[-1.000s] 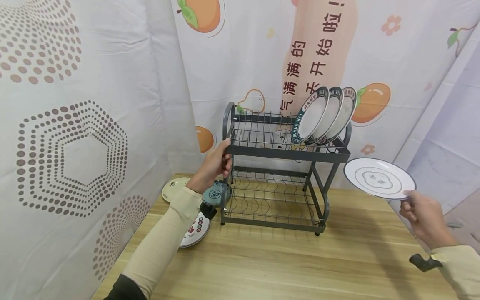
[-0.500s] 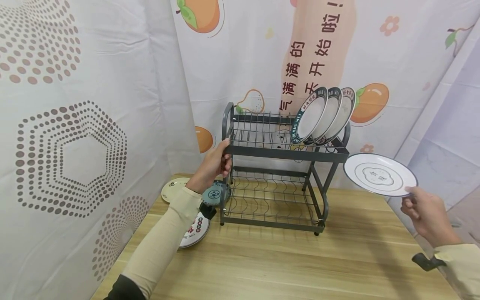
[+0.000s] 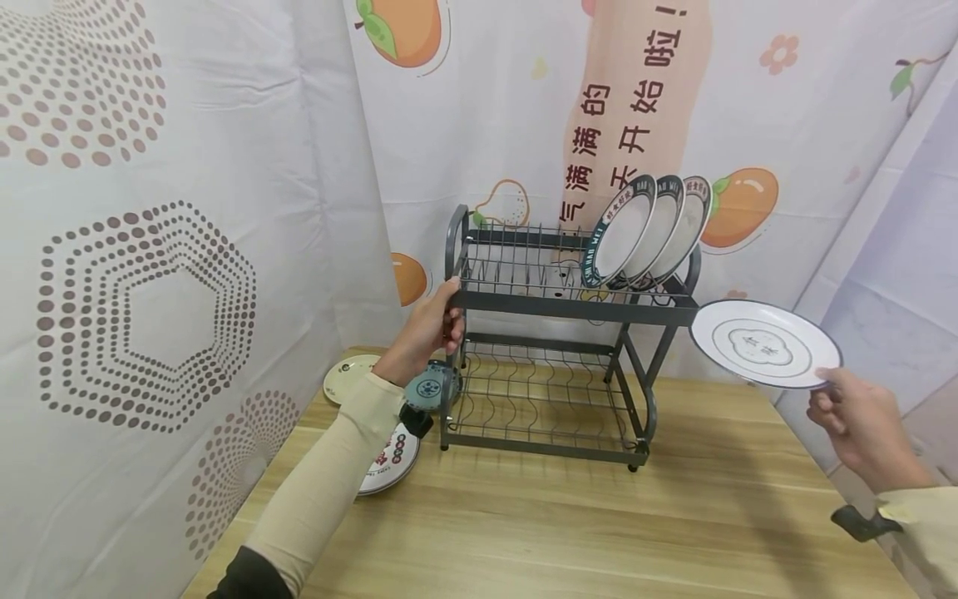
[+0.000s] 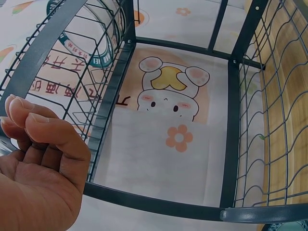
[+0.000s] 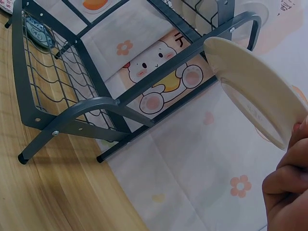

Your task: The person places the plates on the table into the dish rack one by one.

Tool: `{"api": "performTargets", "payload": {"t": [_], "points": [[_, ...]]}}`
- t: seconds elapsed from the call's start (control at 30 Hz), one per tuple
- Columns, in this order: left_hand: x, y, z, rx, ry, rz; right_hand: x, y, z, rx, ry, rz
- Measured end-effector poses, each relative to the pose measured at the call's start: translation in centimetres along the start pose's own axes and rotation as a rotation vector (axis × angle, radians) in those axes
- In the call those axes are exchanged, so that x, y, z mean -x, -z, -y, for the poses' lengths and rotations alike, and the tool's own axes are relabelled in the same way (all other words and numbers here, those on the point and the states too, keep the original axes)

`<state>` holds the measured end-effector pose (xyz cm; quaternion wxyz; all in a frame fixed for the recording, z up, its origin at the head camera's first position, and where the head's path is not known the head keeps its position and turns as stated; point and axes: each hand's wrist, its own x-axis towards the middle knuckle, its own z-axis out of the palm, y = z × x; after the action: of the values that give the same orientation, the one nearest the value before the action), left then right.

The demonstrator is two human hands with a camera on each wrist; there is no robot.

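Note:
On the right of the head view, my right hand (image 3: 861, 424) pinches the near rim of a white plate (image 3: 763, 343) with a dark edge and a flower-shaped emblem. The plate is held in the air, close to the upper right corner of a grey two-tier dish rack (image 3: 576, 307). In the right wrist view its pale underside (image 5: 255, 91) shows. My left hand (image 3: 428, 329) grips the rack's upper left front corner; in the left wrist view its fingers (image 4: 57, 134) are curled by the rail. Three white plates (image 3: 623, 233) with patterned rims lean upright at the top tier's right end.
Left of the rack, a cream plate (image 3: 346, 378), a blue patterned plate (image 3: 430, 388) and a white plate with red print (image 3: 385, 470) lie on the wooden table (image 3: 524, 532). Printed curtains (image 3: 479, 108) hang behind and to the left.
My right hand has lifted the plate slightly and shifted a little to the right. The left hand stays at the rack's corner, and the racked plates have not moved.

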<state>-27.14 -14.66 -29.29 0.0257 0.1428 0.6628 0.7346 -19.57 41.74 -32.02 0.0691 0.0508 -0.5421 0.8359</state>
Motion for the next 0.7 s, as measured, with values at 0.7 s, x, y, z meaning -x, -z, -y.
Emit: {"api": "performTargets", "payload": {"t": [0.7], "points": [[0.0,-0.1,0.0,0.009,0.0,-0.011,0.3,-0.9,1.6,-0.024,0.102,0.157]]}}
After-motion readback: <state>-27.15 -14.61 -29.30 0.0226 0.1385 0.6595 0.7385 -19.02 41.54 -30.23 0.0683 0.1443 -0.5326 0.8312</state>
